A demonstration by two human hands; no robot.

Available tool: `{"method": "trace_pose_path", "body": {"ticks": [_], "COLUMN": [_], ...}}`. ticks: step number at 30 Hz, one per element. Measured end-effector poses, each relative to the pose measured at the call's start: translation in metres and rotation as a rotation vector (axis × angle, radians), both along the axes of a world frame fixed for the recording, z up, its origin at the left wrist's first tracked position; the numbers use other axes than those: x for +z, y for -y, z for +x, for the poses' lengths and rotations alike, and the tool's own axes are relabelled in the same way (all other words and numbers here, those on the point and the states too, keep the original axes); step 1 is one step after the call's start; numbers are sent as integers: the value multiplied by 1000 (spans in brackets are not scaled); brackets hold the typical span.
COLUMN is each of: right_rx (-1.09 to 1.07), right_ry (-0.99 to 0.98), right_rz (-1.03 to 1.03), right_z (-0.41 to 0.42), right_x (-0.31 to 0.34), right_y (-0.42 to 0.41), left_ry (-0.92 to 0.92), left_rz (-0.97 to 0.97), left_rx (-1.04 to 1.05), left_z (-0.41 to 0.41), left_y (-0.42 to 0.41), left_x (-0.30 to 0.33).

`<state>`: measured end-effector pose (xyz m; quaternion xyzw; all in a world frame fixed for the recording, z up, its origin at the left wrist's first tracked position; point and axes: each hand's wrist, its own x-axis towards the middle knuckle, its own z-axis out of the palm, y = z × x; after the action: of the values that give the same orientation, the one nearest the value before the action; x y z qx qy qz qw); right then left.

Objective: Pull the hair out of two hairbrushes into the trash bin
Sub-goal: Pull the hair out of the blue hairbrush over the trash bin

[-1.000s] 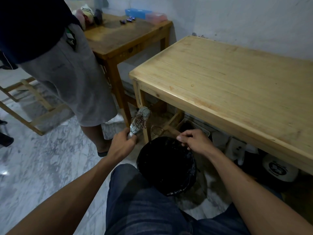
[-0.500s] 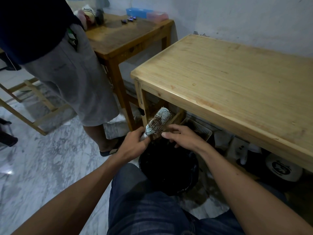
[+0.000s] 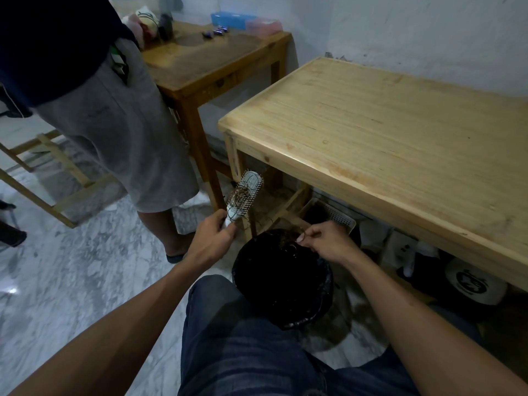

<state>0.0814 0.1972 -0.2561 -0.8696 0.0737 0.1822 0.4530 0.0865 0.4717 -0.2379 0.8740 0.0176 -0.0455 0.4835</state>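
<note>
My left hand (image 3: pixel 213 237) grips the handle of a white hairbrush (image 3: pixel 245 195), held upright with its bristles toward me and a brown tangle of hair in its lower half. My right hand (image 3: pixel 325 241) pinches a thin strand of hair (image 3: pixel 300 235) between thumb and forefinger, just over the far rim of the black-lined trash bin (image 3: pixel 281 277). The bin stands on the floor between my knees. Only one hairbrush is in view.
A light wooden table (image 3: pixel 385 138) stands close on the right, with a white basket (image 3: pixel 334 215) and shoes under it. A darker table (image 3: pixel 211 61) with small items is behind. A person in grey shorts (image 3: pixel 120 130) stands at the left on the marble floor.
My right hand left the brush head and dropped to the bin's rim with hair pinched in it. The brush swung back upright and to the left.
</note>
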Motion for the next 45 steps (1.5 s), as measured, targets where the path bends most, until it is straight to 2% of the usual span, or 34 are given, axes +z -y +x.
{"method": "trace_pose_path", "body": {"ticks": [4,7,13,18,22,25,28,32,41,45], "right_rx": [53,-4,95,74,12,-76,-114,-94,133,79], "right_ry": [-25,35,38,13,140,146,54,-26,-39,86], "right_rz": [-56,-90,148,186,191,95,-66,-175,141,163], "right_z": [1,8,15,19,14,14,12,6,13,10], "right_x": [11,22,25,19,20,18,16,6,15,18], "right_y": [-9,-21,-43,-45,-40,-31,-20,-14,-44,-43], "left_ry": [-2,12,104,65,39,16,-8,8,66,35], "left_rz": [26,41,57,43,15,2,-21,-34,100,134], "left_rx": [-42,-84,-209,-263,-260,-204,-172,-177,-271,-307], "left_z": [-3,-6,-8,-6,-6,-4,-3,-3,-2,0], "left_y": [4,8,21,21,16,10,7,11,26,21], "left_x": [3,7,20,24,25,20,17,21,27,30]}}
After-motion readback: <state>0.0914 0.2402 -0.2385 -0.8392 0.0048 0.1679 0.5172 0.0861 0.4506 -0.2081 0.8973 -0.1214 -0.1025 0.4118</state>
